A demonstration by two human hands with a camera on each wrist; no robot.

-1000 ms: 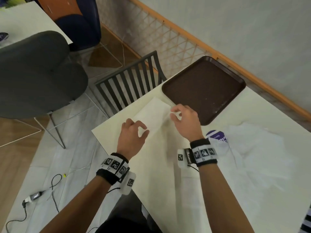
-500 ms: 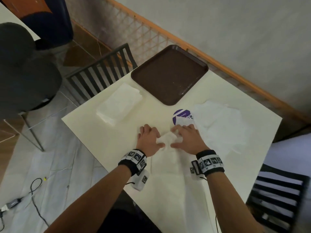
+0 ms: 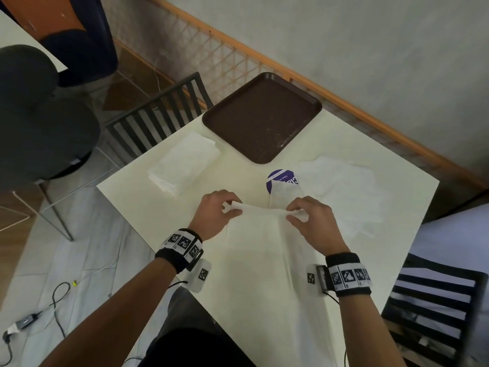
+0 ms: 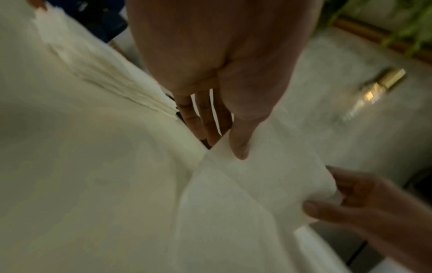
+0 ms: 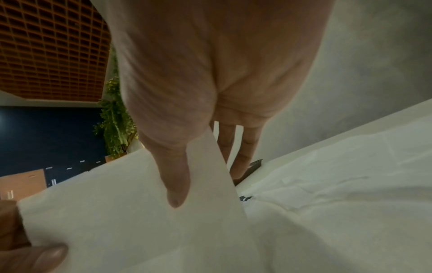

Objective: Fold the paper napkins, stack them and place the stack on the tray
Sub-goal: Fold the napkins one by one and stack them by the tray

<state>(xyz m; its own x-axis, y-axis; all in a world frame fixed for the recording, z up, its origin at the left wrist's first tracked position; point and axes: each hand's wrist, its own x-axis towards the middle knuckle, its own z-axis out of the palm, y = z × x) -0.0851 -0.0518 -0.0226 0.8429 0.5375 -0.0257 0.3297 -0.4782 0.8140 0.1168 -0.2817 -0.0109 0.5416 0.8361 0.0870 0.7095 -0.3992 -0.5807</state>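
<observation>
A white paper napkin (image 3: 260, 207) is stretched between both hands just above the pale table (image 3: 132, 192). My left hand (image 3: 219, 207) pinches its left corner and my right hand (image 3: 304, 215) pinches its right corner. In the left wrist view the thumb presses the napkin (image 4: 257, 177) against the fingers; in the right wrist view the thumb lies on the napkin (image 5: 140, 212). A stack of folded napkins (image 3: 184, 164) lies at the table's left. The brown tray (image 3: 262, 116) sits beyond it and holds nothing.
A loose heap of unfolded napkins (image 3: 341, 192) with a purple-and-white wrapper (image 3: 281, 181) lies to the right of my hands. Dark slatted chairs stand at the far left edge (image 3: 158, 120) and near right (image 3: 434, 311). A wall runs behind the tray.
My hands left the folded stack, came back to the middle of the table, took a fresh napkin and have now drawn it out wide between them.
</observation>
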